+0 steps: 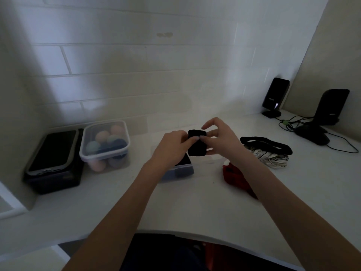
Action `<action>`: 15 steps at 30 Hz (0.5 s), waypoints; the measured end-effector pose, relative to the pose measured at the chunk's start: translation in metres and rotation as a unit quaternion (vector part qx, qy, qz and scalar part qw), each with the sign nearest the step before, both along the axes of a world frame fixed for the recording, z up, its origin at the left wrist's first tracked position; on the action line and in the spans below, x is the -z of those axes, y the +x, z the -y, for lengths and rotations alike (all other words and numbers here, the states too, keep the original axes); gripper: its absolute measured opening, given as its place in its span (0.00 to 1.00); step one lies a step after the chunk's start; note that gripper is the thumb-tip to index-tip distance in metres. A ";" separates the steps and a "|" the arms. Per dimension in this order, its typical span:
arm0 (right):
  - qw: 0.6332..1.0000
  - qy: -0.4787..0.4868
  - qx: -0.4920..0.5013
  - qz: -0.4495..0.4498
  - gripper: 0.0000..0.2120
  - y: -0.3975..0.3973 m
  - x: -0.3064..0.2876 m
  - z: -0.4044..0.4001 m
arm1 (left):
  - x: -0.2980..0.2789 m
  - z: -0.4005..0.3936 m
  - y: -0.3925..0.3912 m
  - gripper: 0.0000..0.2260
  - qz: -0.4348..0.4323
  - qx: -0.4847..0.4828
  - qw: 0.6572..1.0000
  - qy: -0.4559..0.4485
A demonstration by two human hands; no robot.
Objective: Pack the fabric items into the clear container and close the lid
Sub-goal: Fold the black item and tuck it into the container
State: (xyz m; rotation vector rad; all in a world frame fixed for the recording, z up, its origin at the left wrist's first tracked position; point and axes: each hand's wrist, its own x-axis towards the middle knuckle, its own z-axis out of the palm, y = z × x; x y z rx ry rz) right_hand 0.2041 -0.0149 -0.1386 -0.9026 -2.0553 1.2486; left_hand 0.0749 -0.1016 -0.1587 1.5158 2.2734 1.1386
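Observation:
A small folded black fabric piece (197,143) is held up above the counter between both hands. My left hand (172,147) pinches its left edge and my right hand (218,136) pinches its right side. Just below it sits the clear container (179,170), open, with something dark inside; my left wrist hides part of it. On the right lie a black fabric band (267,144), a black-and-white patterned cloth (271,158) and a red fabric item (235,176), the last partly under my right forearm.
At the left stand a lidded clear box of pastel balls (105,143) and a black box with a dark lid (52,159). Two black stands (275,96) with cables (293,123) occupy the back right corner. A tiled wall runs behind the white counter (195,208).

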 end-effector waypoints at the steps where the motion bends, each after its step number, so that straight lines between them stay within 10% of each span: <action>1: 1.000 0.008 0.004 0.023 0.11 0.000 0.000 -0.003 | -0.001 0.003 -0.005 0.17 -0.048 -0.024 0.999 0.003; 9: 0.948 0.174 -0.015 0.266 0.12 -0.012 0.005 0.000 | 0.004 0.021 -0.022 0.06 -0.121 0.077 0.985 -0.095; 15: 0.945 0.156 -0.038 0.286 0.03 -0.019 0.014 0.001 | 0.006 0.016 -0.021 0.08 -0.101 0.089 0.983 -0.124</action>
